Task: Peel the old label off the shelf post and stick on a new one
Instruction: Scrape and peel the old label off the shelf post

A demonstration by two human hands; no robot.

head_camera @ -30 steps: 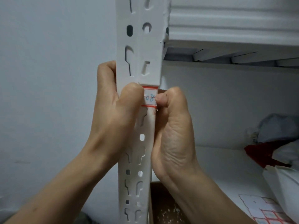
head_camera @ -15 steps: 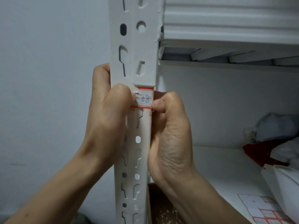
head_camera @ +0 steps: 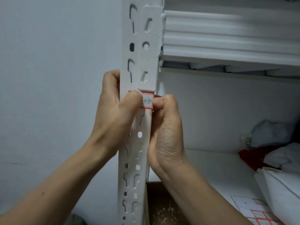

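A white slotted shelf post [head_camera: 140, 46] stands upright in the middle of the view. The old label [head_camera: 147, 100], white with red borders and blue handwriting, is stuck across it just below a bracket. My left hand [head_camera: 113, 114] grips the post from the left, fingers curled behind it and thumb pressed on the label's left part. My right hand [head_camera: 164, 127] comes from the right and pinches the label's right end at the post's edge, thumb in front, the other fingers hidden behind the post. A sheet of new red-bordered labels [head_camera: 254, 211] lies on the lower shelf board.
A ribbed white shelf [head_camera: 227, 38] joins the post at upper right. On the lower board lie a red cloth [head_camera: 253, 157], grey fabric [head_camera: 269, 133] and a white bag [head_camera: 284, 190]. A brown cardboard box [head_camera: 162, 207] sits beside the post's foot. A plain wall fills the left.
Both hands stay at the label. A crumpled left edge of the label showed half a second ago; my left thumb now covers it. The view shifted slightly.
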